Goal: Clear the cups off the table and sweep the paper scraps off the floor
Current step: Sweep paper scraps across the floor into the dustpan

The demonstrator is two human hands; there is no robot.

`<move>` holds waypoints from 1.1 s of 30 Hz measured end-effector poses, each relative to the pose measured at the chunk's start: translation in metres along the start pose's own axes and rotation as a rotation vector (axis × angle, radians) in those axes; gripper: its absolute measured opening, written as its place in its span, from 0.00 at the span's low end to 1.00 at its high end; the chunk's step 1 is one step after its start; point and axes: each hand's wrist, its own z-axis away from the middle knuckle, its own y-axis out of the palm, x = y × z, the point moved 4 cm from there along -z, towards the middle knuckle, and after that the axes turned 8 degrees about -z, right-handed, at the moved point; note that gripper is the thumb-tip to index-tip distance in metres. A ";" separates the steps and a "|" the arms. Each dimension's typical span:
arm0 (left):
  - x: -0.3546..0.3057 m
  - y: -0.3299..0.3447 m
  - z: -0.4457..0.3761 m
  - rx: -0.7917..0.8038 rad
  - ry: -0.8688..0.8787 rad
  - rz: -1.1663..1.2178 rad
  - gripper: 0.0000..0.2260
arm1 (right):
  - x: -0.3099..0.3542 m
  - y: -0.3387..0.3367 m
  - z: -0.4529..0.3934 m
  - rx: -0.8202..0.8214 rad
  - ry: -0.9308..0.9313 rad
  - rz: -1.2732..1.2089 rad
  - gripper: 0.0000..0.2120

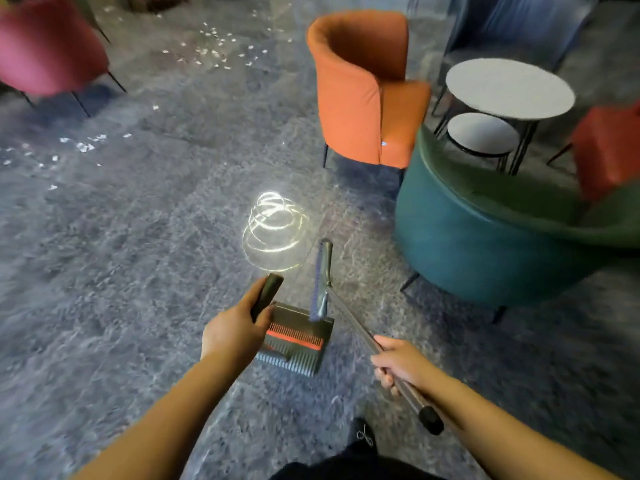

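Note:
My left hand (232, 330) grips the dark handle of a grey dustpan (294, 341) with a red strip and comb teeth, which hangs low over the floor. My right hand (398, 362) grips the metal pole of a broom (323, 282) whose blue-bristled head points forward just past the dustpan. White paper scraps (214, 51) lie scattered on the grey floor at the far centre, and more scraps (83, 145) lie at the left. The two round white tables (509, 88) at the right carry no cups.
An orange armchair (363, 95) stands ahead, a teal round chair (485, 237) close on the right, a red chair (609, 150) at the far right and a crimson chair (45, 50) at the upper left. A bright light reflection (273, 226) marks the glossy floor.

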 end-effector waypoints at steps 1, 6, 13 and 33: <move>0.000 -0.006 -0.015 -0.010 -0.032 0.009 0.24 | 0.019 -0.001 -0.013 0.028 0.009 0.015 0.26; 0.008 -0.034 -0.081 -0.039 -0.127 0.104 0.24 | 0.097 0.015 -0.059 0.127 -0.009 0.094 0.23; 0.025 -0.050 -0.201 0.013 -0.135 0.224 0.24 | 0.192 0.043 -0.147 0.129 0.013 0.143 0.29; 0.044 -0.132 -0.585 0.016 -0.232 0.272 0.27 | 0.494 0.075 -0.402 0.147 0.002 0.102 0.29</move>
